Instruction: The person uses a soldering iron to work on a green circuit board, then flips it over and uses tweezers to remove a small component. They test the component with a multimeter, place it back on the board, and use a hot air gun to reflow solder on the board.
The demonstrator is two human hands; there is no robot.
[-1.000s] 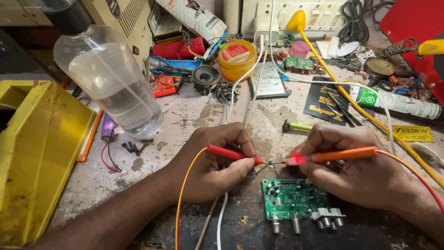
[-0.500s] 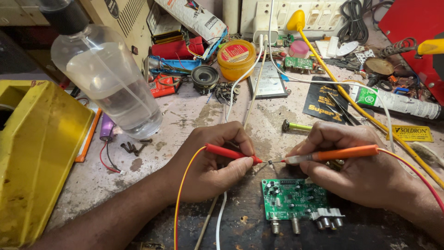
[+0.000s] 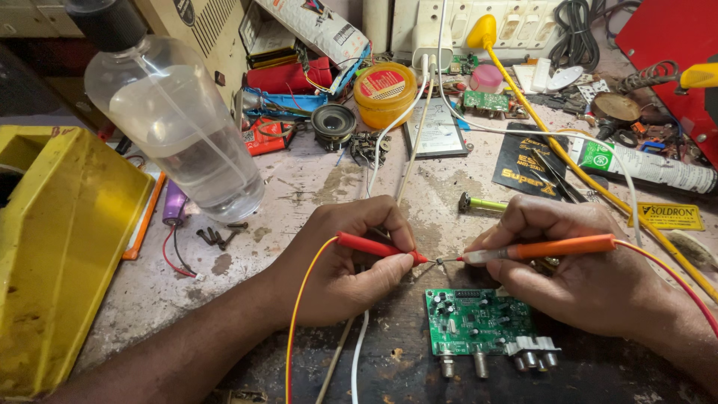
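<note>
Workbench [image 3: 314, 187]: stained, cluttered surface carrying everything below.
Yellow case [image 3: 60, 247]: at the left edge, its side tilted toward the middle.
Clear bottle [image 3: 176, 127]: leaning near the far left corner, part full of clear liquid, black cap on top.
Left hand [image 3: 344, 262]: near the front edge at the middle, fingers pinched tight on the red probe [image 3: 378, 248], tip pointing right.
Right hand [image 3: 583, 262]: toward the front right, fingers closed around the orange probe [image 3: 546, 248], tip pointing left.
Probe tips: meet, or nearly so, between the hands, just above the board's far edge.
Green circuit board [image 3: 479, 322]: flat by the front edge, under the right hand, jacks facing the front.
Yellow jar [image 3: 385, 93]: far side, middle, beside a small speaker [image 3: 333, 123].
Black screws [image 3: 221, 234]: loose, just in front of the bottle.
</note>
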